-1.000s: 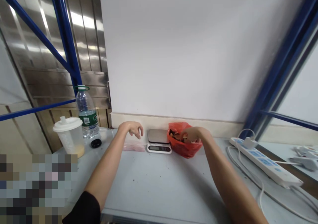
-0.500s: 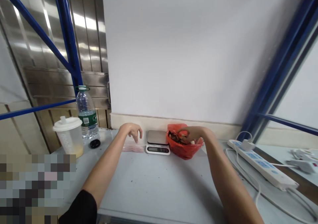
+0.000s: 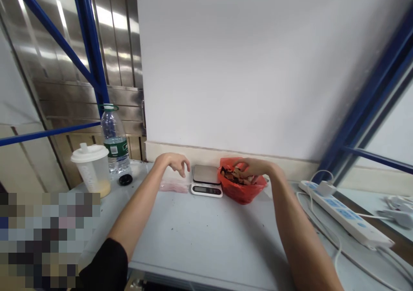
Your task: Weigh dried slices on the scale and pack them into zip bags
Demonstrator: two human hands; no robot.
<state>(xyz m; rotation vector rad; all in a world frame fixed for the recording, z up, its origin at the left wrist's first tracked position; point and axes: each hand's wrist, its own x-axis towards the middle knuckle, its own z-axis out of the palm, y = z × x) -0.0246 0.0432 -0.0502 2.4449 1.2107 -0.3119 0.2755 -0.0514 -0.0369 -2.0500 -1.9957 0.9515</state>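
Observation:
My left hand (image 3: 177, 163) hangs in the air left of a small kitchen scale (image 3: 206, 174), fingers bent and apart, holding nothing. Below it lies a stack of clear plastic bags (image 3: 174, 187) with pinkish edges. The scale has a bare metal plate and a white front with a dark display. Against its right side stands an open red plastic bag (image 3: 243, 194) full of brown, dried-looking pieces (image 3: 235, 175) whose kind I cannot make out. My right hand (image 3: 254, 167) reaches into this bag from the right, thumb and fingers spread over the pieces, fingertips partly hidden among them.
At the left stand a large water bottle (image 3: 116, 147), a lidded plastic cup (image 3: 93, 170) and a small black round object (image 3: 125, 179). A white power strip (image 3: 346, 215) with cables lies at the right. A white wall (image 3: 226, 67) closes off the back.
The camera view has shifted slightly. My right hand has lifted a little and its fingers have spread, showing more of the brown pieces. My left hand stays over the plastic bags.

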